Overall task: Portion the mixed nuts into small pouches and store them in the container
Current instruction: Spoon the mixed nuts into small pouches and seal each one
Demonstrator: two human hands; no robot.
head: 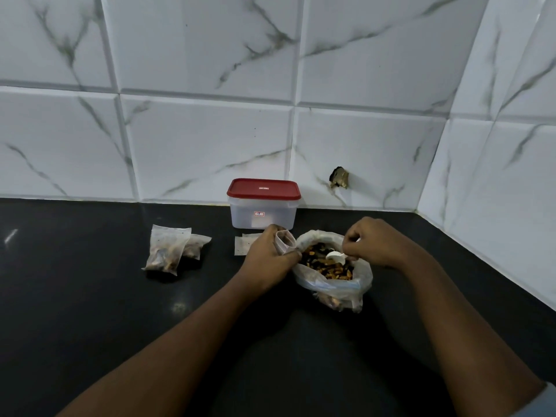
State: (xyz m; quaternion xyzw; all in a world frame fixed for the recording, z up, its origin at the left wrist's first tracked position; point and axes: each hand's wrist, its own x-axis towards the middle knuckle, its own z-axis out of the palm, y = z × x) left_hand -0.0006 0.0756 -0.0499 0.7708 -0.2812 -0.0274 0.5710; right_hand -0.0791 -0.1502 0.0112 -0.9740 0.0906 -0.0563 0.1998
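Nuts (326,267) fill an open plastic bag (337,288) standing on the black tabletop (105,311), right of centre. The coming move turns on one short gap. The pouch (285,240) has its mouth held open just left of the bag, seemingly touching the bag's rim, and the spoon (335,256) lies with its bowl on the nuts just right of that mouth. A loaded spoon would need only a small carry to the left. The spoon's handle runs up and right into the fist above it.

The left hand (269,255) grips the pouch, with fingers curled round its top, and the opening faces up and toward the bag. The right hand (373,242) is closed on the spoon's handle, over the far right edge of the bag. The two hands are apart, with the bag's mouth between them. I judge the right hand is scooping, though whether the spoon carries nuts yet is hard to tell.

Two filled pouches (168,251) lie well to the left. Flat empty pouches (242,245) lie just beyond the left hand. The container (263,216) stands at the far wall (210,145), its red lid (264,189) on, so nothing is stored yet.
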